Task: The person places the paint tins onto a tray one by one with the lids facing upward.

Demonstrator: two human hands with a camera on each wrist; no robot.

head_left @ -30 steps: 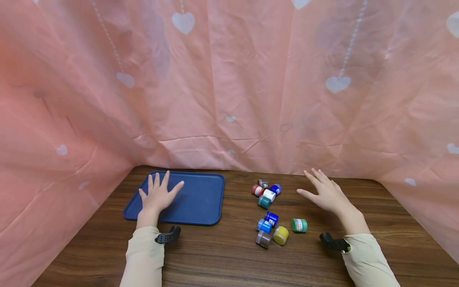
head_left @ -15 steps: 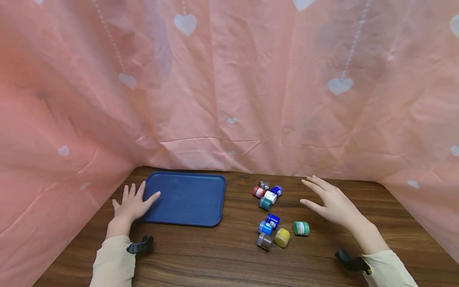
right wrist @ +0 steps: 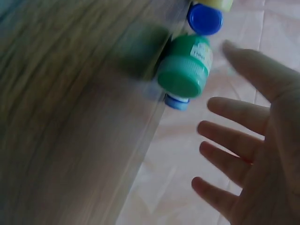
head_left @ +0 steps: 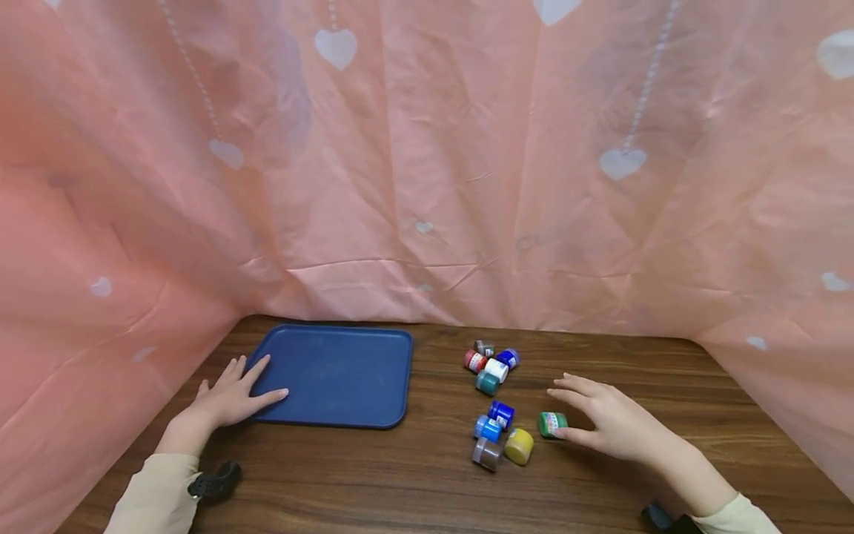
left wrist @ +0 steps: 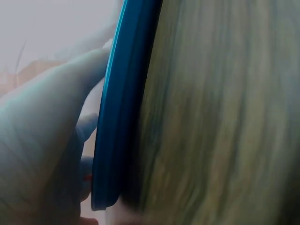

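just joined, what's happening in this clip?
A person sits at a wooden table. The left hand rests open on the near left corner of an empty blue tray. The right hand, fingers spread, is at a green paint pot lying on its side, not gripping it. More small paint pots lie loose beside it.

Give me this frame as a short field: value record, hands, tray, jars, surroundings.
left hand: left hand, fingers straight, resting on the near left edge of the blue tray
right hand: right hand, fingers spread, beside the green jar; contact cannot be told
green jar: lying on its side, apart from the others
near cluster: blue jar, light blue jar, brown jar, yellow jar
far cluster: five small jars
surface: wooden table
backdrop: pink curtain with white hearts
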